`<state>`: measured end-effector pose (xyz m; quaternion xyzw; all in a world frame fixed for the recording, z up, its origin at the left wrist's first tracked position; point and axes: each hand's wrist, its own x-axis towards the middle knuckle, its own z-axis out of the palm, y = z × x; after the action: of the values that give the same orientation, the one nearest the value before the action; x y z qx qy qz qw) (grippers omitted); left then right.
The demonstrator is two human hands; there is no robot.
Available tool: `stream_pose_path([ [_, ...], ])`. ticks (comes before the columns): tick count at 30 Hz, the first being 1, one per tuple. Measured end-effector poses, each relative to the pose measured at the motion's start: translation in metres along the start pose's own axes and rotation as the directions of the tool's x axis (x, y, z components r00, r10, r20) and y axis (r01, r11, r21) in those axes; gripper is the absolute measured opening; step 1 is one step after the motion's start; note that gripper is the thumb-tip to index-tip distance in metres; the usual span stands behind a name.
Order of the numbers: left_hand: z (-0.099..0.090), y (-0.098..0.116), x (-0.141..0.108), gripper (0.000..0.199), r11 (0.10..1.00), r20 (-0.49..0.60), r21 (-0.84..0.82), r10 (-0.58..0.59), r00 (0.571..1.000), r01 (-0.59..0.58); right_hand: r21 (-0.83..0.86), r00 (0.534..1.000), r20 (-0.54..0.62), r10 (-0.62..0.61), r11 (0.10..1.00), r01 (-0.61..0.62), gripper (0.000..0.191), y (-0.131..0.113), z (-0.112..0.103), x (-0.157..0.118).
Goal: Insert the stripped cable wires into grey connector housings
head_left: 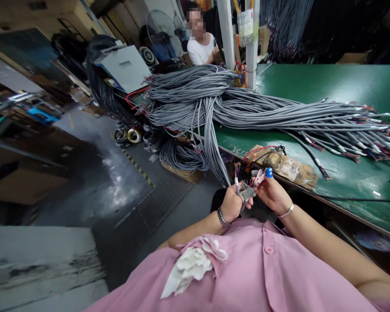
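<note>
- While the left hand (231,204) is clamped on a grey cable end (236,187), its long axis points far.
- Just right, the right hand (273,195) pinches a pinkish piece (259,177).
- Fanned wires (251,183) lie between the 2 hands, near both.

One camera, worn on the head, looks forward and steeply down in a wide sweep. The pink shirt (240,268) crowds close at six o'clock; left grip (232,203) and right grip (274,195) sit near, toward four; the green bench (312,84) stretches away at two; a co-worker (199,50) shows farther off at twelve.
</note>
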<state>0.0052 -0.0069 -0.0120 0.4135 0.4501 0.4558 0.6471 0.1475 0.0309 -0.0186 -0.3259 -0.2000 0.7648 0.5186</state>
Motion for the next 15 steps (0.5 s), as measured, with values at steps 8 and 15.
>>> stream_pose_path([
  [8, -0.002, -0.005, 0.002, 0.038, 0.999, -0.005, 0.049, -0.018, 1.0, 0.018, -0.037, 0.996, -0.062, -0.065, 0.997, 0.063, 0.047, 0.005, -0.001, 0.001],
  [15, -0.006, -0.001, -0.011, 0.035, 1.0, -0.028, 0.019, 0.018, 0.999, -0.017, -0.008, 0.995, 0.062, 0.074, 0.997, -0.074, 0.054, -0.007, 0.001, -0.013],
])
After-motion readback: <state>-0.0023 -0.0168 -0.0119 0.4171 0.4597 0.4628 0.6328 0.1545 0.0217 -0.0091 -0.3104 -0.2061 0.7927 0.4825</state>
